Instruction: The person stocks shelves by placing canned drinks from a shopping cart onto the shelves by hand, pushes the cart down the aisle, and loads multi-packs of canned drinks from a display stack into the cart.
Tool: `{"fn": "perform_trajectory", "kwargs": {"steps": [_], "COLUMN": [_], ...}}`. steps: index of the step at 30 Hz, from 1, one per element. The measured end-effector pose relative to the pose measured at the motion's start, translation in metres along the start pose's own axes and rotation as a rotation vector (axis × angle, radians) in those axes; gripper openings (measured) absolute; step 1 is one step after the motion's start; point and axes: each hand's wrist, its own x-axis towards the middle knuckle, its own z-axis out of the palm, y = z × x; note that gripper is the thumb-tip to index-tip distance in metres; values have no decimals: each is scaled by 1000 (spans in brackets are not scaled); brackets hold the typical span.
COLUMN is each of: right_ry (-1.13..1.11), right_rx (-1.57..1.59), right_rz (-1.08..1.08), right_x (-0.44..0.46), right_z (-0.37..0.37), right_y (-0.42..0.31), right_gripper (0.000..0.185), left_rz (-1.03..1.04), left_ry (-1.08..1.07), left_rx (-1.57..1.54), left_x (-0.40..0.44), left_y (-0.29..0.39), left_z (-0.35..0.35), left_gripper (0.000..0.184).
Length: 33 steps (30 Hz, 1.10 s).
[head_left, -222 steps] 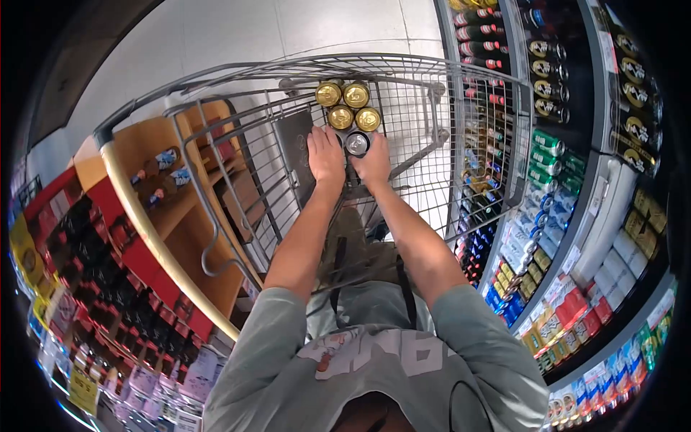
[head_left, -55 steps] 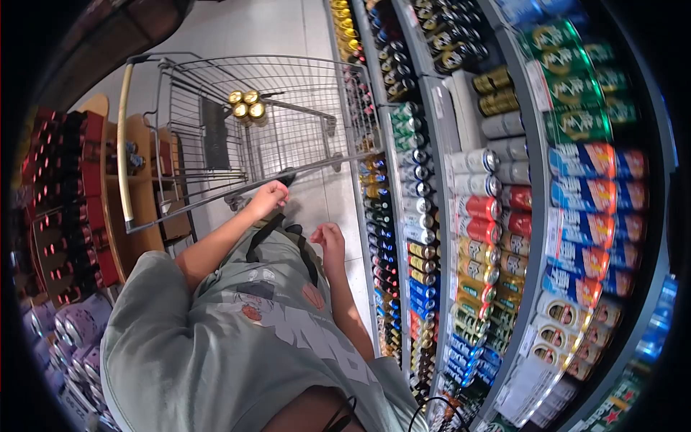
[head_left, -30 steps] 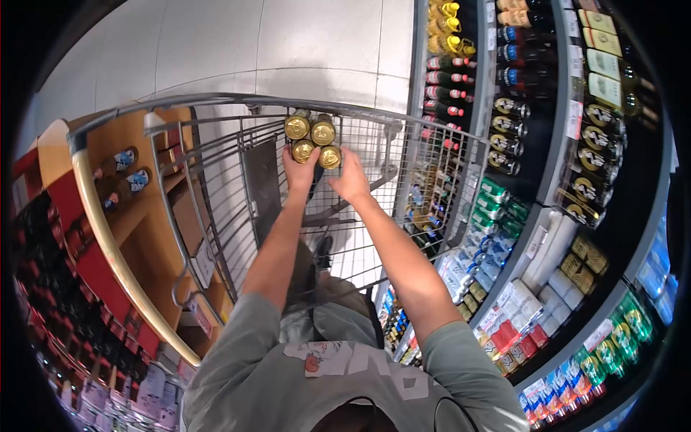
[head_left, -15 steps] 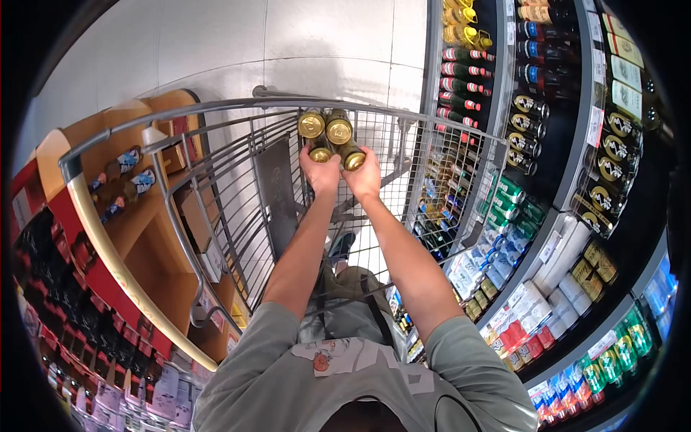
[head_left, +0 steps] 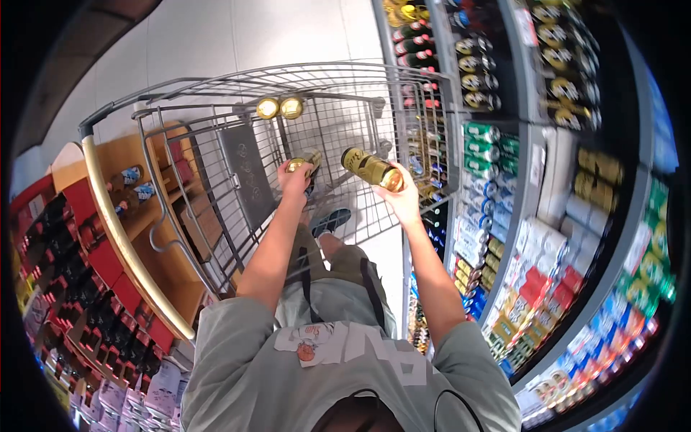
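Observation:
In my right hand is a black-and-gold beer can, tilted, its gold end toward me near the cart's right side. My left hand is closed around another gold beer can, lower in the cart and partly covered by my fingers. Beyond it, two more gold-topped cans, a left one and a right one, stand side by side toward the far end of the wire shopping cart.
Shelves of drinks line the right side, with green cans and dark-and-gold cans. To the left stands a wooden display with bottles. The cart's pale handle runs along the left. A grey panel hangs inside.
My hands were together around two cans at the far end. Now they are apart, each with one can, nearer to me. Two cans stay behind. The view has shifted.

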Motion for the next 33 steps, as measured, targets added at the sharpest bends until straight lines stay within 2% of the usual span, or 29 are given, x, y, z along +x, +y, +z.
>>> {"fn": "perform_trajectory", "kwargs": {"steps": [2,3,4,5,7,8,10,11,15,17,19,23,26,28,29,32,33], "right_ry": [32,54,79,122,208,245,310,358,515,572,598,634,586,551,559,568,570], "right_rx": [80,136,191,104,78,103,181,168,91,-43,-129,-297,-308,-364,-379,-481,-521], "right_rz": [13,-38,-91,-192,-187,-210,-218,-264,-305,-341,-316,-426,-504,-476,-512,-625,-606], "right_x": [-36,-56,-77,-98,-149,-174,-226,-248,-316,-337,-350,-346,-336,-323,-314,-273,-259], "right_z": [-33,-48,-63,-78,-105,-118,-144,-156,-207,-228,-243,-268,-284,-297,-302,-325,-333], "right_y": [-23,-36,-46,-54,-78,-93,-112,-118,-121,-126,-143,-154,-173,-188,-194,-206,-210], "right_gripper": [74,74,73,73,73,73,72,72,69,69,69,69,67,69,68,66,66], "left_rz": [7,85,114,208,409,489,535,634,770,838,938,1076,1302,1281,1421,1466,1422], "left_ry": [-116,-175,-201,-252,-338,-399,-496,-509,-701,-744,-745,-751,-731,-774,-731,-725,-718], "left_rx": [111,126,150,225,336,424,428,470,661,793,959,1158,1321,1363,1364,1490,1578], "left_x": [-40,-59,-87,-115,-158,-174,-219,-240,-310,-355,-389,-449,-434,-481,-473,-499,-517], "left_y": [6,2,6,12,14,17,30,33,55,61,62,52,48,41,39,37,37], "left_z": [2,2,4,9,21,27,45,55,100,124,150,196,253,261,281,316,323], "left_gripper": [71,61,61,55,41,41,37,38,52,51,52,58,66,70,72,74,77]}}
